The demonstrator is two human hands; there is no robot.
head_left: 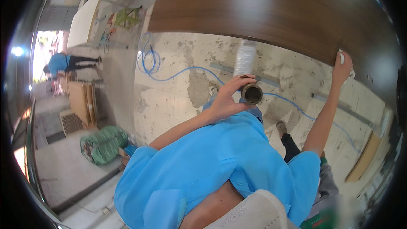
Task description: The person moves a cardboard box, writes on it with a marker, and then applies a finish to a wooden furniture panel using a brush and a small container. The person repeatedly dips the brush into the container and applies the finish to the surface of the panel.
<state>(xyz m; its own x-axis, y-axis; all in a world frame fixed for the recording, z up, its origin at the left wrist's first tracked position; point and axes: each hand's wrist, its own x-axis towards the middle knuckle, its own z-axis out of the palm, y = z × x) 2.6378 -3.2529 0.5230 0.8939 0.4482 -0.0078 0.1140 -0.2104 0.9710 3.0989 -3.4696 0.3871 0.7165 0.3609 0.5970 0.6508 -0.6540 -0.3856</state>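
Observation:
My left hand (227,97) is raised in front of my blue shirt and grips a long roll (247,70) of clear wrap with a cardboard core, its open end facing me. My right hand (341,68) reaches out to the lower edge of a large dark brown wooden panel (271,8). It presses a small white cloth (341,56) against that edge. The panel fills the top of the view, above the floor.
A blue hose (149,59) coils and runs across the stained concrete floor (169,97). Metal strips (224,68) lie under the panel. A green sack (104,144) sits at left near stacked boards (80,101). Another person in blue (59,63) stands far left.

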